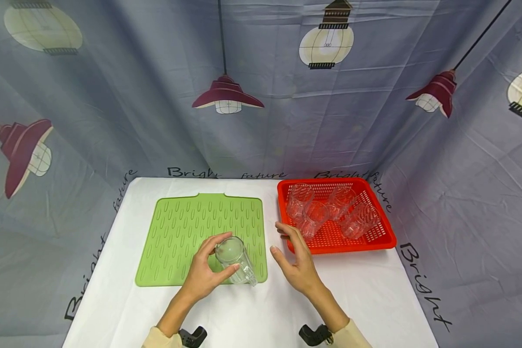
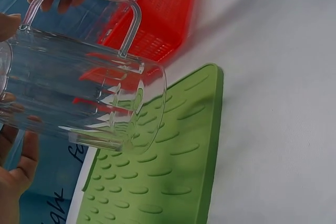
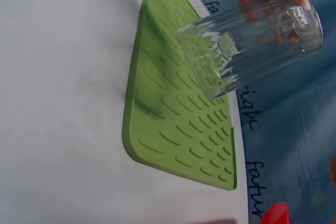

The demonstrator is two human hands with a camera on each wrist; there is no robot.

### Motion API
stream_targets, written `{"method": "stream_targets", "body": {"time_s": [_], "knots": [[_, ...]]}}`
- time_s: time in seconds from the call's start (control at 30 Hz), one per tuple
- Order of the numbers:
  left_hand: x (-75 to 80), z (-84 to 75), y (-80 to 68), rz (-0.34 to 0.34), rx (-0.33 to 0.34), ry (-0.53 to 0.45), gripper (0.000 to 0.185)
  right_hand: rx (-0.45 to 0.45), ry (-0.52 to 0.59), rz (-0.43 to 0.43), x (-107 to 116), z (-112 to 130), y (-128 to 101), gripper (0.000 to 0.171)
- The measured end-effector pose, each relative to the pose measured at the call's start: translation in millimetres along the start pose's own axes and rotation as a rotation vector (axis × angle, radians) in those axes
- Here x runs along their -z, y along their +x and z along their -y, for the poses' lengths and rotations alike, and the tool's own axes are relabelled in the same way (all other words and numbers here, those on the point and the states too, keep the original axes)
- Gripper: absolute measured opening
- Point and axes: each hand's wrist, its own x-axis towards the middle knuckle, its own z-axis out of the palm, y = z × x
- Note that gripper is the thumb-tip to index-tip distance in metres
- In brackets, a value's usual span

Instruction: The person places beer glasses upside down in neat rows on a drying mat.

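My left hand (image 1: 204, 275) grips the glass mug (image 1: 235, 260) round its ribbed body, likely slippery and breakable, while my right hand (image 1: 297, 263) hovers open.

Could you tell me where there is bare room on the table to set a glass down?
Most of the green mat is bare, left of and behind the mug in the left hand. The white table is bare nearer than the red basket, which is crowded with glasses.

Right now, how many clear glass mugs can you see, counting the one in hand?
5. One glass mug is gripped by the left hand over the green mat. Four lie crowded in the red basket; clear glass overlaps there, so another could be hidden.
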Motion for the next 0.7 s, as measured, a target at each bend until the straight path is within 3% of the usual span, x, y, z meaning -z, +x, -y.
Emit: {"method": "stream_targets", "body": {"time_s": [0.7], "knots": [[22.7, 10.7, 2.2, -0.049, 0.026, 0.105, 0.075, -0.007, -0.001, 0.003, -1.7, 1.0, -5.6, 0.064]]}}
